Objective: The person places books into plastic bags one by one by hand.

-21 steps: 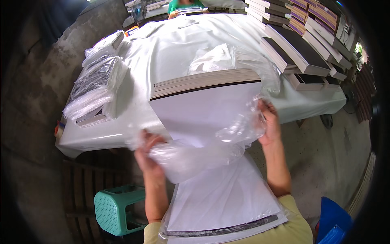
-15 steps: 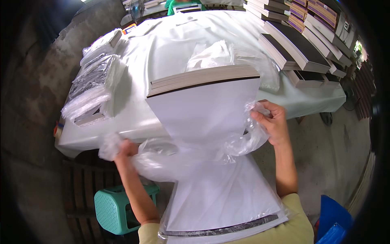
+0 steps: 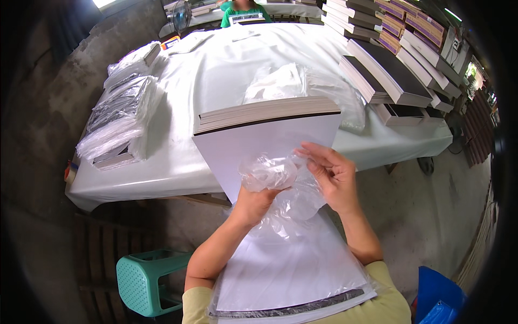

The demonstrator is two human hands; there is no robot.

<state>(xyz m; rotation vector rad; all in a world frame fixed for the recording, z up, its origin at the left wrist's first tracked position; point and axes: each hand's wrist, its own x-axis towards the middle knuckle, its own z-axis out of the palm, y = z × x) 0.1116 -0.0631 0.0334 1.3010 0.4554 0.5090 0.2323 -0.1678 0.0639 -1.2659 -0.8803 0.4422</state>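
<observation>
A thick stack of boards [image 3: 270, 116], its white face toward me, leans from the table edge down to my lap. A clear plastic bag [image 3: 291, 208] encloses the stack's near part, and its far end shows bare. Loose plastic is bunched up around the middle of the stack. My left hand [image 3: 254, 204] is closed on this bunched plastic, its fingers partly covered by the film. To its right, my right hand [image 3: 337, 181] pinches another bit of the same bag between thumb and fingers, over the white face.
Plastic-wrapped packs [image 3: 121, 108] are piled on the left of the white-covered table [image 3: 216, 70]. Clear bags [image 3: 302, 83] lie beyond the stack. Dark-topped board stacks [image 3: 388, 70] stand at the right. A green stool [image 3: 137, 278] is below left. Another person [image 3: 245, 16] sits at the far side.
Both hands have come inward from the sides of the stack to its middle. The plastic stretched out sideways between them is now gathered together. The stack has hardly moved.
</observation>
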